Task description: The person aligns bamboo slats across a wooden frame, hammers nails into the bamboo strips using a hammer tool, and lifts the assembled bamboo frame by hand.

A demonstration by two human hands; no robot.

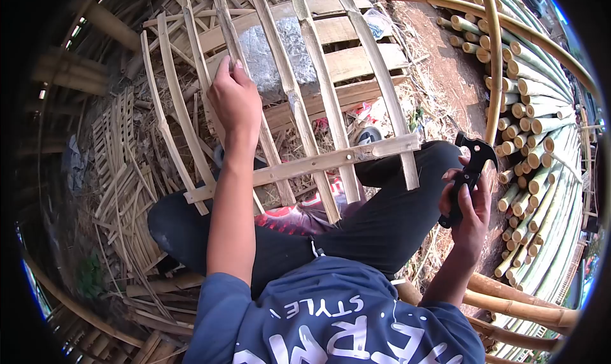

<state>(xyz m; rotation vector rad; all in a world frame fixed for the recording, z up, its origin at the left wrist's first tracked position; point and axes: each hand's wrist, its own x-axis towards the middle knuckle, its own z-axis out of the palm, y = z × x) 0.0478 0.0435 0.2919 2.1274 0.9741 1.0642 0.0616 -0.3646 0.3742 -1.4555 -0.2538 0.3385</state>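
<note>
A frame of several long bamboo slats lies across my lap, joined near my end by one crosswise strip. My left hand reaches over the crosswise strip and pinches one slat between thumb and fingers. On the right, beside my knee, my right hand is wrapped round the handle of a black hand tool, whose wide head points up and away from me. The tool does not touch the frame.
Beyond the frame stands a low wooden platform with a grey stone block on it. Stacked bamboo poles fill the right side. Split bamboo scraps lie at the left. A clear plastic bag rests by the platform.
</note>
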